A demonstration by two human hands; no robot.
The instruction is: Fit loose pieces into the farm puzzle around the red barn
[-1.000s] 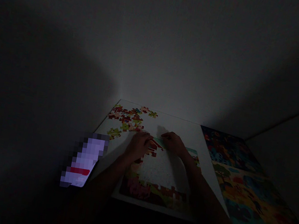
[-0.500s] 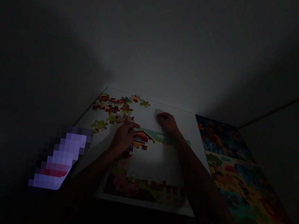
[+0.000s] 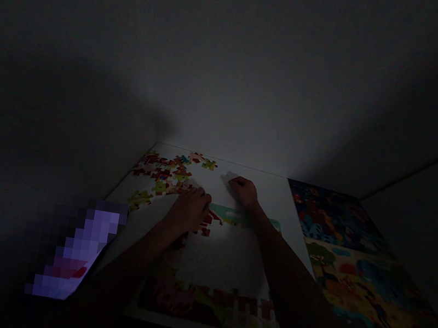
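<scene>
A partly assembled jigsaw puzzle point(image 3: 217, 302) lies on a white board, its joined pieces forming a frame around a bare middle. My left hand point(image 3: 190, 209) is over its upper left corner, beside a red-roofed house picture. The fingers are bent downward; their tips and anything beneath them are hidden. Farther right, my right hand point(image 3: 244, 191) rests low over the white board, just beyond the puzzle's top edge. Its fingers are curled together, and whatever they may hold is hidden. Loose jigsaw pieces point(image 3: 163, 174) are heaped at the board's far left, past my left hand.
Two colourful pictures, one dark point(image 3: 323, 211) and one yellow point(image 3: 365, 292), lie along the right side. A lit, pixelated screen point(image 3: 83, 250) is at the left. A pale wall point(image 3: 232, 77) rises behind the white board point(image 3: 267, 177). The light is dim.
My left hand has shifted right over the house picture, and its stretched index finger is now bent. My right hand stays nearly in place, curled. The view has tilted slightly upward.
</scene>
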